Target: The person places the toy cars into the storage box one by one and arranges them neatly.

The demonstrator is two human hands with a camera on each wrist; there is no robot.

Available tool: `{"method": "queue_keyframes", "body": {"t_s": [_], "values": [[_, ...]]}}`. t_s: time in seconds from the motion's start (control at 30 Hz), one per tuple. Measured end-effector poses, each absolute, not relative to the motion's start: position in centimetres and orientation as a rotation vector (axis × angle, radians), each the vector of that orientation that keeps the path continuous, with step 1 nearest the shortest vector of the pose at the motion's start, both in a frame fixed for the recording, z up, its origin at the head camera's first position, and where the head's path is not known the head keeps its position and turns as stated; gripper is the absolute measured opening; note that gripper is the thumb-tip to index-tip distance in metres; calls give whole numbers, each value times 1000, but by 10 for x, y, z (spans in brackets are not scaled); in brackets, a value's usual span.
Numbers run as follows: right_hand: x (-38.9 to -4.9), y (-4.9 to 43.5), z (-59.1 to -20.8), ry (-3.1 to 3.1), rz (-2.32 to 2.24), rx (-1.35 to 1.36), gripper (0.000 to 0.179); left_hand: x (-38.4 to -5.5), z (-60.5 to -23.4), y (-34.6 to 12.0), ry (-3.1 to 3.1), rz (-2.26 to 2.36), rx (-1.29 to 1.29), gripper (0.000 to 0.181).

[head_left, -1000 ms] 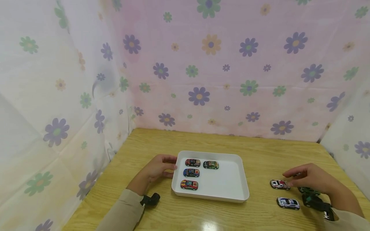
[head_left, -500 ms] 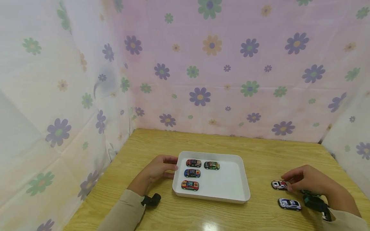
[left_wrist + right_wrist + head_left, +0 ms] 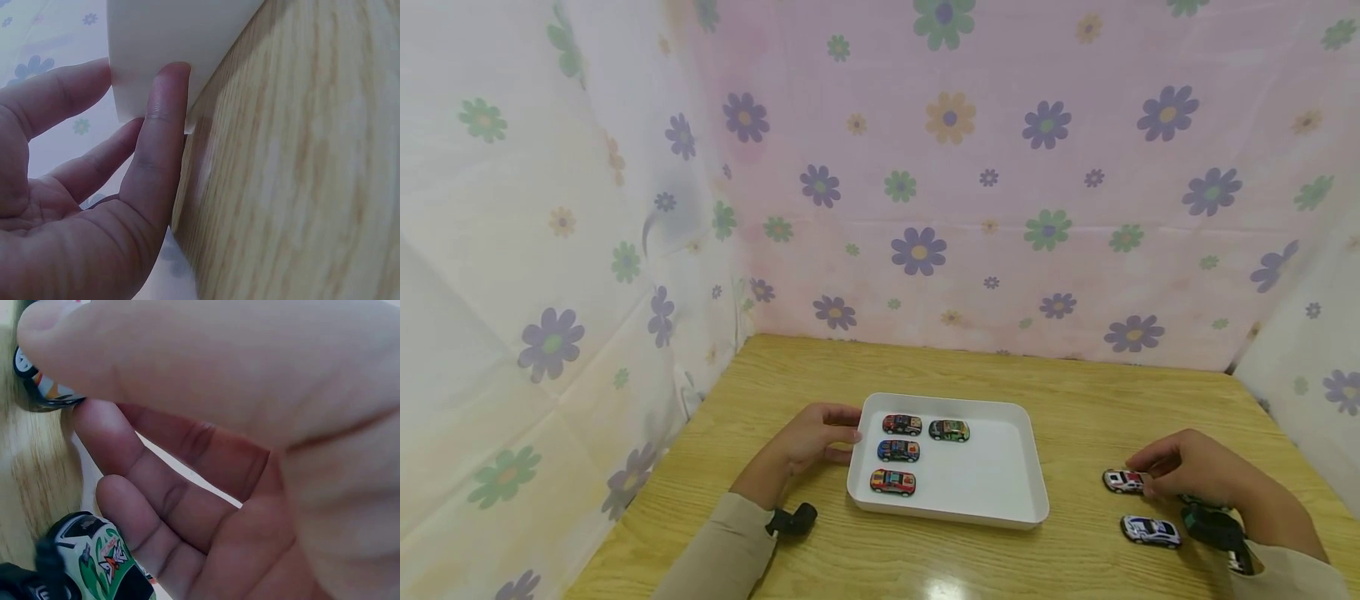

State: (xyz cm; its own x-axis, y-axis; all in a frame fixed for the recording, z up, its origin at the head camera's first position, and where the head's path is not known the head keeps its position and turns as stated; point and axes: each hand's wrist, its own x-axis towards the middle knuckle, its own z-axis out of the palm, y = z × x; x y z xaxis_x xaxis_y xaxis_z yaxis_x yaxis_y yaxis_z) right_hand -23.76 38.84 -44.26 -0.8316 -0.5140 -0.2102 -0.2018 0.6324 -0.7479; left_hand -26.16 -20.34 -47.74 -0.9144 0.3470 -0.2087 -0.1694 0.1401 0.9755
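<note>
Watching the head view, I judge four toy cars (image 3: 892, 482) done, inside the tray (image 3: 951, 517); at least three remain on the worktop (image 3: 1075, 400). Left wrist: left hand (image 3: 109, 219), loosely extended, touches the tray. Right wrist: right hand (image 3: 250, 419), nearly closed, pinches a red-and-white car (image 3: 53, 390).

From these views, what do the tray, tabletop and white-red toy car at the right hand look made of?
Tray: likely plastic, smooth white; thin walls, rounded corners. Tabletop: wood or wood-print laminate, slightly glossy; visible grain, bright glare spot. White-red toy car: painted metal or hard plastic, can't tell which; smooth body, printed markings.
</note>
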Motion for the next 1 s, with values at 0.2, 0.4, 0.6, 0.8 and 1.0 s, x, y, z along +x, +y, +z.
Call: {"method": "queue_keyframes", "body": {"t_s": [0.2, 0.4, 0.6, 0.8, 1.0], "values": [[-237, 386, -443, 2500, -1024, -530, 32, -261, -478, -204, 2041, 1833, 176, 50], [-236, 383, -441, 2530, -1013, -500, 31, -261, -479, -204, 2040, 1834, 173, 50], [-235, 379, -439, 2564, -1004, -536, 28, -261, -480, -204, 2002, 1861, 177, 51], [-235, 375, -437, 2609, -976, -555, 27, -261, -480, -204, 2000, 1863, 178, 51], [-233, 368, -432, 2645, -972, -569, 28, -261, -482, -204, 1997, 1864, 184, 51]]}}
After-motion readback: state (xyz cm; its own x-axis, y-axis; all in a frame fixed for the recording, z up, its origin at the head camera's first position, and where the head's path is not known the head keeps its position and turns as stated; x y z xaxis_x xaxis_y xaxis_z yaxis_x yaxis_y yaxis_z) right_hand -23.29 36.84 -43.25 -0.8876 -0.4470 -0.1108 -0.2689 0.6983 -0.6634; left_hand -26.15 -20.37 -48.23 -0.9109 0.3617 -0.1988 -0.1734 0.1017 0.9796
